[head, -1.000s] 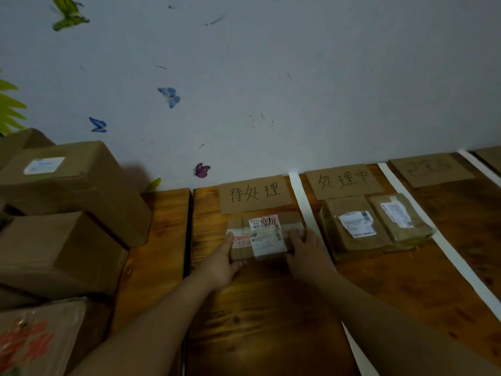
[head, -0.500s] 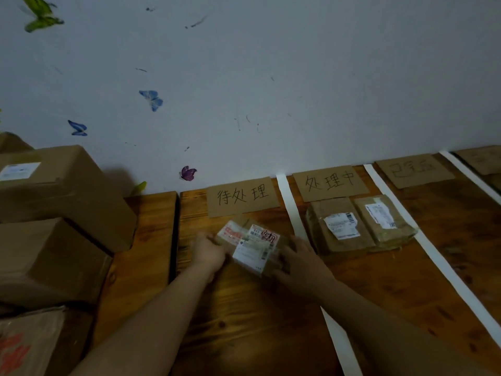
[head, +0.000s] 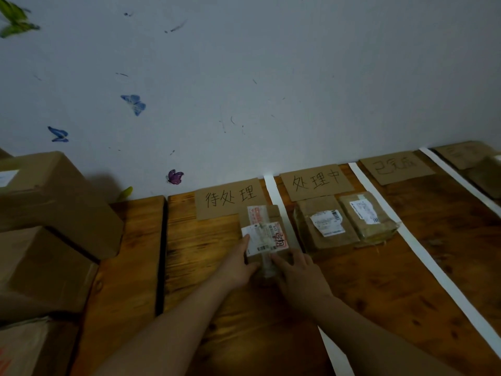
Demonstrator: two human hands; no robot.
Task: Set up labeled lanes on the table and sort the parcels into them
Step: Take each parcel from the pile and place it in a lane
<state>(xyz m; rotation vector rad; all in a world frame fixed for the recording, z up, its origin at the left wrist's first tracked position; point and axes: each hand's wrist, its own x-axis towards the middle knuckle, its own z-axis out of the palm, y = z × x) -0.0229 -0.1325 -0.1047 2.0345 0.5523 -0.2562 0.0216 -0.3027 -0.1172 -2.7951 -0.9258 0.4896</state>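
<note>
**Both hands flat against a parcel in the first lane**

Left hand (head: 238,264) and right hand (head: 298,272), fingers straight, press the near end of the parcel (head: 267,232). It lies flat on the table (head: 217,308) near the far edge, overlapping the 待处理 label (head: 227,198).

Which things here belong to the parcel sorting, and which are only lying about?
Job: small brown parcel with white labels, touched by left hand and right hand; brown cardboard lane signs; white tape strips; two brown taped parcels in the second lane; large brown cardboard boxes, probably unsorted.
Lying about: coloured butterfly stickers on the wall.
</note>
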